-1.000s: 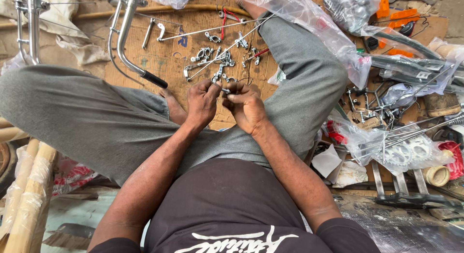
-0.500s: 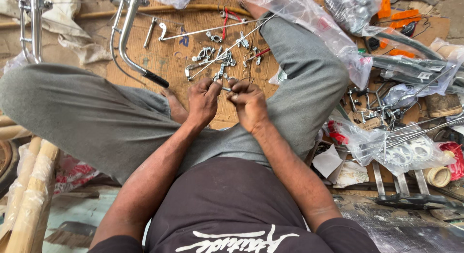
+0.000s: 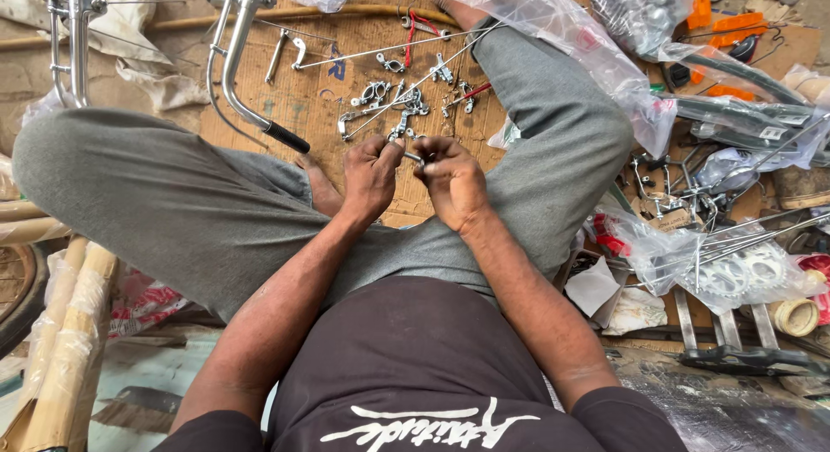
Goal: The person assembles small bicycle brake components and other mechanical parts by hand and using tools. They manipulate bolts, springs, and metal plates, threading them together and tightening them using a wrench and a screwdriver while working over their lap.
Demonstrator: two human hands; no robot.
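Small metal part (image 3: 413,155), a silvery piece, is held between both hands above the cardboard sheet (image 3: 303,98), between the knees of a person seated cross-legged on the floor. The left hand (image 3: 370,171) is closed around one end of it, with the fingertips pinched narrow; the right hand (image 3: 450,177) is closed on the other end in the same way. The exact shape of the part is hidden by the fingers.

At the far left, chrome tubes (image 3: 67,37) are stood upright, and paper-wrapped tubes (image 3: 60,331) are laid beside the left knee. A curved chrome handlebar (image 3: 238,63) with a black end is rested on the cardboard sheet. Just beyond the hands, loose brake parts (image 3: 393,102) and thin wires are scattered on that sheet, with red-handled pliers (image 3: 415,28) further back.

To the right, a clear plastic bag (image 3: 562,28) is draped over the right knee; its contents cannot be told. Another clear bag (image 3: 640,11) at the top right is filled with shiny metal pieces. Near the right edge, a clear bag (image 3: 743,275) is seen to hold toothed sprockets and long rods. Black tubes in plastic wrap (image 3: 735,115) are laid above it. A pedal frame (image 3: 735,353) is set on the floor at lower right.
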